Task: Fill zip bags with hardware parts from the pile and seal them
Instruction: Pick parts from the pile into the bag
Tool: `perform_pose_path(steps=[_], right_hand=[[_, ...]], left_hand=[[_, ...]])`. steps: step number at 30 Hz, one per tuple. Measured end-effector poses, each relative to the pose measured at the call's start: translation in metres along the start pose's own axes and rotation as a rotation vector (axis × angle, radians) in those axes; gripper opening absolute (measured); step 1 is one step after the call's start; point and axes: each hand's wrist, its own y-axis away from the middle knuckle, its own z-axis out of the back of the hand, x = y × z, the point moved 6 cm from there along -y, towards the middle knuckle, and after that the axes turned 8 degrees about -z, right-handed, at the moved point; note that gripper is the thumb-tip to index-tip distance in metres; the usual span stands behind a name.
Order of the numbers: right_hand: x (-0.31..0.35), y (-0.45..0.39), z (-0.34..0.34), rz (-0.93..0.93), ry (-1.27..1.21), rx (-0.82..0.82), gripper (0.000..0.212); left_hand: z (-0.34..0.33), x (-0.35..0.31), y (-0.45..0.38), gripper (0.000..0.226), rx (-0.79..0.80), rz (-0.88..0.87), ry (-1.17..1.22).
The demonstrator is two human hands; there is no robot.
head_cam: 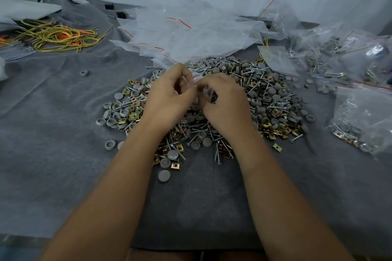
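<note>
A pile of hardware parts (265,99) lies on the grey cloth: grey round caps, silver screws and brass square clips. Above its middle, my left hand (167,99) and my right hand (224,101) meet, fingers curled, both pinching a small clear zip bag (196,85) between them. The bag is crumpled and mostly hidden by my fingers; I cannot tell what is inside it. A heap of empty clear zip bags (191,32) with red seal lines lies just behind the pile.
Filled zip bags (362,116) lie at the right, with more (339,57) behind them. Yellow and orange ties (57,36) lie at the back left. Stray grey caps (84,73) sit on the grey cloth (53,133). A pale wall stands behind.
</note>
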Motion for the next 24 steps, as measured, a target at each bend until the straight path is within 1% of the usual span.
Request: perform_pose_path(steps=[2, 4, 6, 9, 12, 15, 18, 20, 21, 23, 24], right_hand=[[0.002, 0.001, 0.001, 0.017, 0.04, -0.015, 0.012], [0.004, 0.002, 0.003, 0.04, 0.072, -0.042, 0.011], [0.007, 0.002, 0.005, 0.06, 0.073, -0.077, 0.014], [0.008, 0.003, 0.004, 0.079, 0.065, -0.082, 0.02], [0.009, 0.003, 0.005, 0.092, -0.004, -0.071, 0.026], [0.009, 0.003, 0.013, 0.093, -0.074, -0.154, 0.026], [0.005, 0.003, 0.018, 0.042, -0.091, -0.202, 0.027], [0.003, 0.002, 0.019, 0.004, -0.085, -0.205, 0.027], [0.001, 0.001, 0.019, -0.018, -0.067, -0.195, 0.028], [-0.003, 0.0, 0.016, -0.069, -0.022, -0.156, 0.029], [-0.006, -0.001, 0.014, -0.093, -0.004, -0.127, 0.027]], left_hand=[[-0.003, 0.002, 0.0, 0.031, 0.051, 0.021, -0.045], [-0.007, 0.004, -0.001, 0.033, 0.088, 0.028, -0.077], [-0.006, 0.005, -0.001, 0.03, 0.057, 0.019, -0.052], [0.001, 0.004, -0.001, 0.028, -0.055, 0.005, 0.002], [0.01, 0.004, -0.001, 0.027, -0.172, 0.006, -0.014], [0.022, 0.005, 0.001, 0.024, -0.31, 0.014, -0.083], [0.037, 0.002, 0.004, 0.023, -0.487, 0.026, -0.112], [0.044, 0.007, 0.006, 0.025, -0.589, 0.099, -0.057], [0.046, 0.013, 0.007, 0.024, -0.607, 0.163, -0.024], [0.044, 0.026, 0.007, 0.021, -0.566, 0.293, 0.037], [0.043, 0.03, 0.007, 0.019, -0.532, 0.331, 0.046]])
